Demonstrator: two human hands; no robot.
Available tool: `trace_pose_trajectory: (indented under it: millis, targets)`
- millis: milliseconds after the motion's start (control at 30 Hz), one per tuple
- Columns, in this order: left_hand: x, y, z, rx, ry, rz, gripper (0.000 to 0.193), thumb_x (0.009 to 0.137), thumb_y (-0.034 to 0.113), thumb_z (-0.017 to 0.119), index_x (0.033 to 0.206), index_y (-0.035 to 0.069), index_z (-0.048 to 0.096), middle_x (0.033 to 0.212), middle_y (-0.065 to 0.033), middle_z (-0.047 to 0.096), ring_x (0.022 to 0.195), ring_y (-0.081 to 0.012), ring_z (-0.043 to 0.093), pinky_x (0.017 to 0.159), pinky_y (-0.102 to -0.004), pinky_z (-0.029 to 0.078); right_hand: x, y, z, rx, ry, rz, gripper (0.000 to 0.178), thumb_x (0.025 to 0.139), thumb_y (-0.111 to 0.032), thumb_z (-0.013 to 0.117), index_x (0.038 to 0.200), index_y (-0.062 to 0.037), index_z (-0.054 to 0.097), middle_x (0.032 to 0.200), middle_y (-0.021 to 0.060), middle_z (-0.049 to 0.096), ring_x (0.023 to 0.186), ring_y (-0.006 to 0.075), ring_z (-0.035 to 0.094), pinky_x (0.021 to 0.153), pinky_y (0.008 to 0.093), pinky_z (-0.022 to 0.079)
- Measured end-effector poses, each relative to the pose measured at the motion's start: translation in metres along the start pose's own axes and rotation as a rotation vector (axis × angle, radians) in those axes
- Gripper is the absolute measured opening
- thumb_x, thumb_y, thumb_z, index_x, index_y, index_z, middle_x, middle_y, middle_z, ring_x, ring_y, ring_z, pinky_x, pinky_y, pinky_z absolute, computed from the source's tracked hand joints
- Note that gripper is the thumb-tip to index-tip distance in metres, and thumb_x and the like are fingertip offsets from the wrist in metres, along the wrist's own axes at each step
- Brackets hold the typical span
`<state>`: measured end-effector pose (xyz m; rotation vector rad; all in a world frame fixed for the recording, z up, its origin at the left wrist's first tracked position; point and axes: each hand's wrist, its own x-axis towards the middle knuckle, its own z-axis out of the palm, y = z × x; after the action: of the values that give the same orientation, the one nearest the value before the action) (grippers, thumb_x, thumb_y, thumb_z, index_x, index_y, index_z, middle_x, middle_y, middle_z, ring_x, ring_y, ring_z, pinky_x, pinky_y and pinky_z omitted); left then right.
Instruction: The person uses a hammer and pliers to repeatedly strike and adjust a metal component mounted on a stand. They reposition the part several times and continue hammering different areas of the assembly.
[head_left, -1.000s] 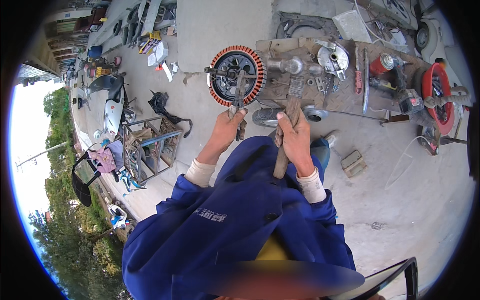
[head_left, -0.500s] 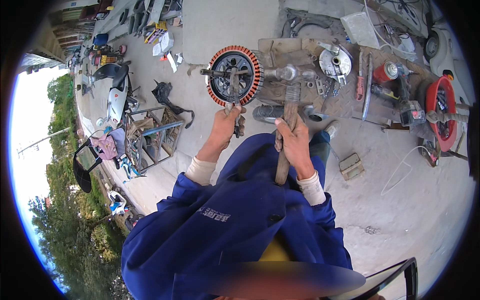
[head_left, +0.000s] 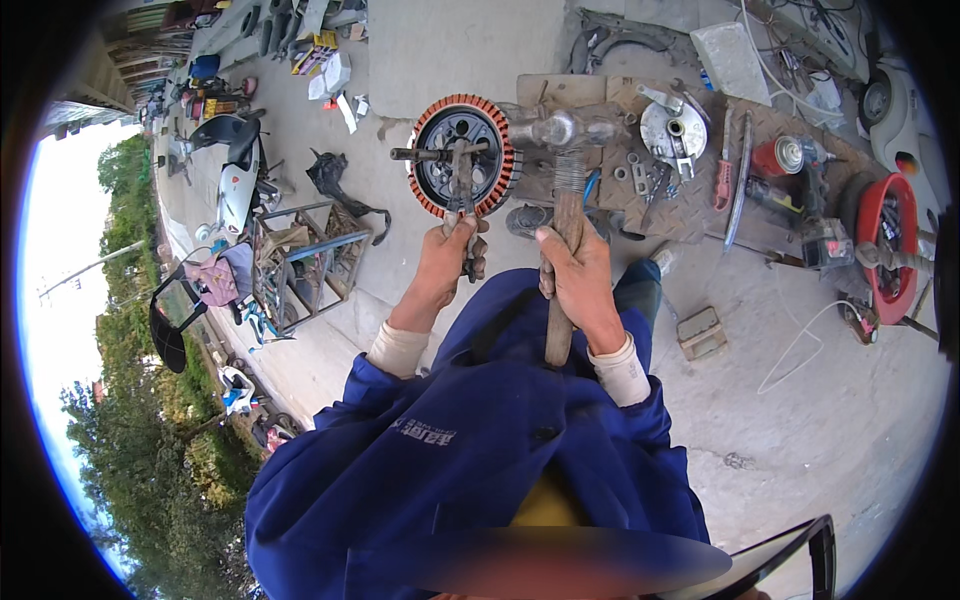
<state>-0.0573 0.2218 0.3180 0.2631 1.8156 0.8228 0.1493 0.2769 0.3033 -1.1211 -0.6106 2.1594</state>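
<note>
My left hand [head_left: 443, 258] is closed round the handles of grey metal pliers [head_left: 463, 190]. Their jaws reach over the shaft in the middle of a motor stator [head_left: 432, 178], a round black core with a ring of orange-red copper windings. To the right, my right hand [head_left: 582, 272] grips the wooden handle of a hammer [head_left: 567, 205], bound with wire below its head. The heavy steel hammer head is just right of the stator's rim, above the worn metal workbench; from this angle I cannot tell whether they touch.
A round silver hub cover [head_left: 672, 130], a red-handled tool [head_left: 722, 182], a spray can [head_left: 778, 156] and a cordless drill [head_left: 812, 190] lie right on the bench. Beyond stands a red basin [head_left: 885, 245]. At left are a metal frame cart [head_left: 320, 250] and a parked scooter [head_left: 235, 190].
The hammer head has shifted a little left and farther away, closer to the stator. The stator and pliers have moved slightly left; both hands keep their grips.
</note>
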Motion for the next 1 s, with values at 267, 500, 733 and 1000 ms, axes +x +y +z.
trace_pose_trajectory:
  millis: [267,500,733,1000]
  targets:
    - [0.001,-0.001,-0.005,-0.032,-0.042,-0.029,0.032,0.108,0.033,0.056,0.109,0.002,0.066,0.076,-0.0035,0.061,0.059,-0.0152,0.058,0.053,-0.03,0.049,0.002,0.007,0.016,0.189,0.206,-0.216,0.014,0.105,-0.01,0.061,0.11,-0.0021,0.051,0.068,0.0009,0.053,0.047,0.0084,0.049,0.043,0.0269,0.043]
    - [0.003,-0.009,-0.013,0.059,-0.038,0.033,0.032,0.109,0.032,0.056,0.111,0.001,0.065,0.076,-0.0035,0.061,0.059,-0.0138,0.058,0.051,-0.029,0.049,-0.003,0.011,0.01,0.01,-0.007,-0.045,0.016,0.104,-0.01,0.062,0.113,-0.0008,0.054,0.069,-0.0002,0.053,0.049,0.0084,0.051,0.043,0.0266,0.043]
    - [0.005,-0.009,-0.009,0.101,-0.091,0.032,0.034,0.109,0.032,0.054,0.115,0.0,0.064,0.078,-0.0045,0.062,0.061,-0.0154,0.061,0.054,-0.0309,0.051,-0.004,0.001,-0.006,0.027,0.052,-0.022,0.014,0.104,-0.011,0.063,0.106,-0.0031,0.052,0.068,0.0001,0.052,0.048,0.0091,0.051,0.042,0.0274,0.042]
    - [0.004,-0.007,-0.006,0.056,-0.034,0.004,0.032,0.109,0.031,0.055,0.112,0.0,0.065,0.076,-0.0048,0.061,0.058,-0.0159,0.06,0.052,-0.0307,0.05,-0.004,0.015,0.001,0.014,-0.008,0.022,0.013,0.104,-0.011,0.062,0.106,-0.0037,0.05,0.069,-0.0007,0.05,0.049,0.0094,0.052,0.043,0.0277,0.043]
